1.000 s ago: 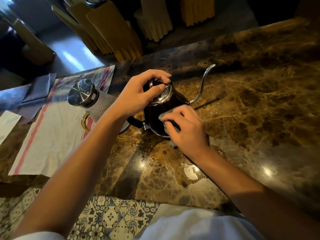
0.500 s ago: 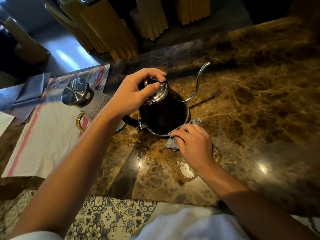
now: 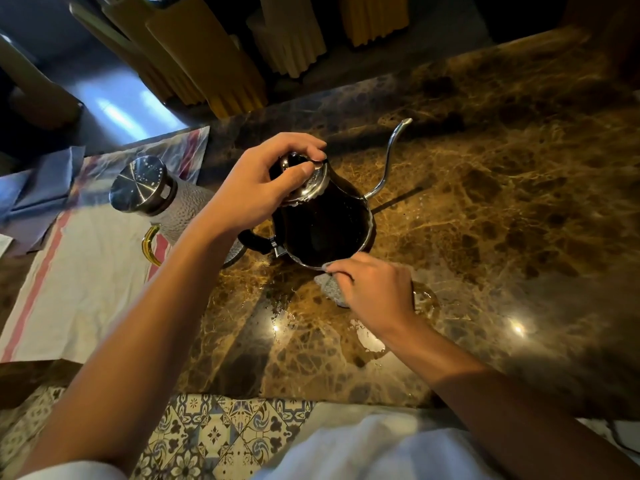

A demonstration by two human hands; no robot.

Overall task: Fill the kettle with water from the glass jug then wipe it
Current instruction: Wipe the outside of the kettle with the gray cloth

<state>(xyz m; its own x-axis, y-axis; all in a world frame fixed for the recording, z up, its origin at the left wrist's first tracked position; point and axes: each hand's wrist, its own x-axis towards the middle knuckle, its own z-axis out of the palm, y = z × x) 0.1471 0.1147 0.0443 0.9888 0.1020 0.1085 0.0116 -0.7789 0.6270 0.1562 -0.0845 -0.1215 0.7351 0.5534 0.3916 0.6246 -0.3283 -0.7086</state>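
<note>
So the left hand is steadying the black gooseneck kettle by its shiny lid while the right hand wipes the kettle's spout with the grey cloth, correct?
Not quite. The head view shows the right hand pressing the grey cloth against the bottom rim of the black gooseneck kettle, not its spout. The left hand does grip the shiny lid.

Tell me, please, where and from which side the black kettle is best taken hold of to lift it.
By the black handle on the kettle, approached from the person's left: it juts out opposite the thin gooseneck spout, which looks too slender for a grip.
</note>
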